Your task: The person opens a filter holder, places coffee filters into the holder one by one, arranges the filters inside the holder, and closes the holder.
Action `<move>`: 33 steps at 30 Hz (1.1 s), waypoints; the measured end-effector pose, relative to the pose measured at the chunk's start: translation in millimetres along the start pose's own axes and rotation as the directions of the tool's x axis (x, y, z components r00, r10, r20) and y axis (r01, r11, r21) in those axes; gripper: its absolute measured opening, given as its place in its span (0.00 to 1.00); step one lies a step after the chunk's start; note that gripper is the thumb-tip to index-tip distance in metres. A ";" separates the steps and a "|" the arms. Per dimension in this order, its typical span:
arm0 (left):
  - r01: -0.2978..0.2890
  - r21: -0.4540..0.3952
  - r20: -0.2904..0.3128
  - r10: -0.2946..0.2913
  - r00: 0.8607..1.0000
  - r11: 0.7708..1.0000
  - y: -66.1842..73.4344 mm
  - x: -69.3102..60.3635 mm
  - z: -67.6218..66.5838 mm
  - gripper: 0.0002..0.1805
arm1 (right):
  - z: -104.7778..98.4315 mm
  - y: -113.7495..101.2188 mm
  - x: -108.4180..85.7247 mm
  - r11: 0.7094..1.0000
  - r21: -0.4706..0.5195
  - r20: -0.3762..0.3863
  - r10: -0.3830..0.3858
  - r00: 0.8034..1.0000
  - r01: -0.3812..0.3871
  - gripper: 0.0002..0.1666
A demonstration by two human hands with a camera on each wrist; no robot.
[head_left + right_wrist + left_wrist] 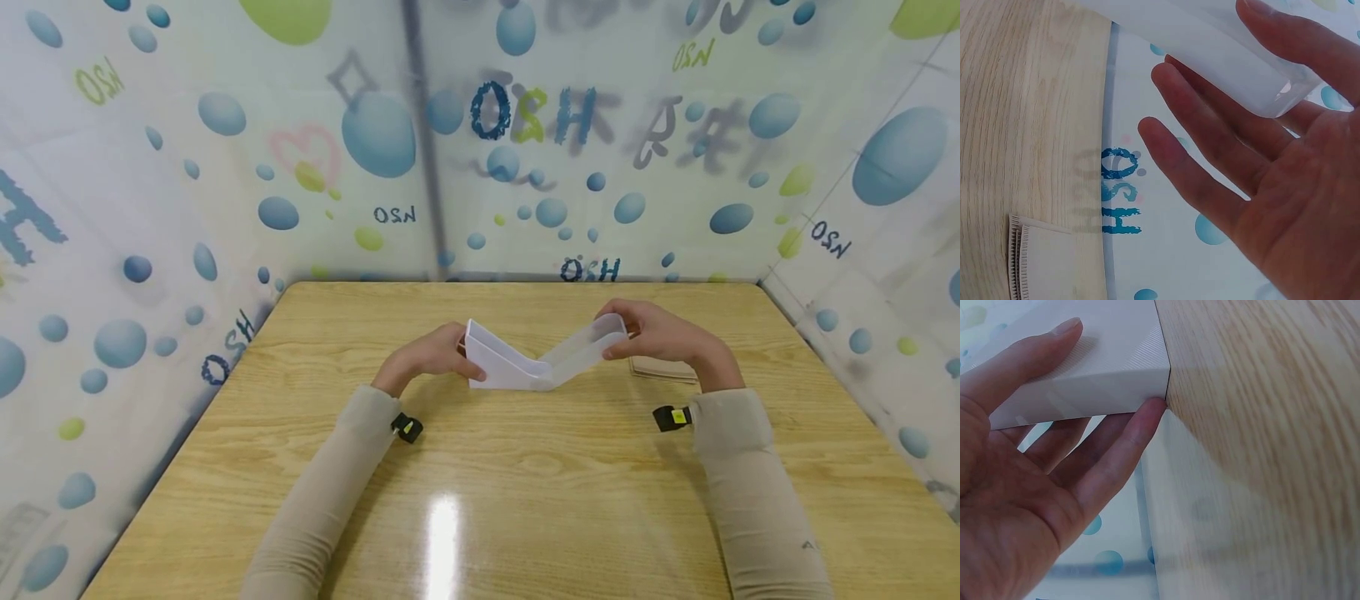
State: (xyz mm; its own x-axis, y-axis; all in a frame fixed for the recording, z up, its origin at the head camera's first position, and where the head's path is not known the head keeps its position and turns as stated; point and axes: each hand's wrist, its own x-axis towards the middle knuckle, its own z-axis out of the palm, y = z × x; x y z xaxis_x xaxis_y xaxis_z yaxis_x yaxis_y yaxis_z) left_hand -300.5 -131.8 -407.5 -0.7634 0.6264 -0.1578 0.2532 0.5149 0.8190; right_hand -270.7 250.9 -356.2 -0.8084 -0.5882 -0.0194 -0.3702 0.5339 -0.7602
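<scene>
My left hand [442, 352] grips the outer end of a white plastic box [498, 362] with a slanted open top, thumb on the near side. In the left wrist view the fingertips [1150, 415] lie under the box's narrow edge, and its face has fine ribbing. A translucent cover [581, 354] meets the box at its low inner end, and the two form a wide V just over the table. The cover's raised rounded end is held by my right hand [656, 333], between thumb and fingers. The box's interior is mostly hidden.
Flat beige pieces [1044, 262] with ribbed edges lie stacked on the wooden table [540, 483], partly behind the right hand in the head view. A patterned wall covering [600, 192] stands at the table's back edge and along both sides.
</scene>
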 end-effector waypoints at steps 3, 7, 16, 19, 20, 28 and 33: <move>-0.004 -0.002 0.002 0.004 1.000 1.000 0.2 0.0 -0.2 0.24 | 0.0 -0.5 0.0 1.000 0.006 0.003 0.000 1.000 0.000 0.23; -0.005 -0.004 0.001 0.005 1.000 1.000 0.6 0.1 -0.5 0.23 | -0.2 -0.6 0.4 1.000 0.021 0.012 -0.002 1.000 0.002 0.23; -0.004 -0.005 0.000 0.004 1.000 1.000 1.0 -1.2 0.0 0.24 | -0.5 -0.2 0.3 0.999 0.033 0.022 0.008 1.000 -0.009 0.24; -0.009 -0.011 0.006 0.009 1.000 1.000 0.4 -1.0 0.9 0.24 | -0.4 -0.2 -1.1 1.000 0.024 0.020 0.005 1.000 -0.005 0.25; -0.007 -0.012 0.007 0.007 1.000 1.000 0.8 -1.3 1.1 0.24 | -0.6 0.0 -1.8 1.000 0.020 0.020 0.006 1.000 -0.006 0.25; -0.001 0.003 0.001 0.001 1.000 1.000 2.2 -2.1 1.5 0.24 | -7.4 1.0 -8.0 0.999 -0.008 -0.007 0.051 0.999 -0.051 0.25; -0.002 0.006 -0.003 0.002 1.000 1.000 1.4 -1.5 0.6 0.24 | -13.7 -1.0 -13.0 0.996 -0.020 -0.063 0.085 0.994 -0.086 0.23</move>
State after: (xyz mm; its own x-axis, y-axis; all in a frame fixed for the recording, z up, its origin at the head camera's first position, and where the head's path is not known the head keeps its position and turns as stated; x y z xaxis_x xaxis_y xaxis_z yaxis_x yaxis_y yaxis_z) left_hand -298.7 -131.7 -406.4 -0.7647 0.6256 -0.1543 0.2586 0.5173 0.8158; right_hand -266.0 266.3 -346.3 -0.8642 -0.5013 -0.0425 -0.3082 0.5944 -0.7428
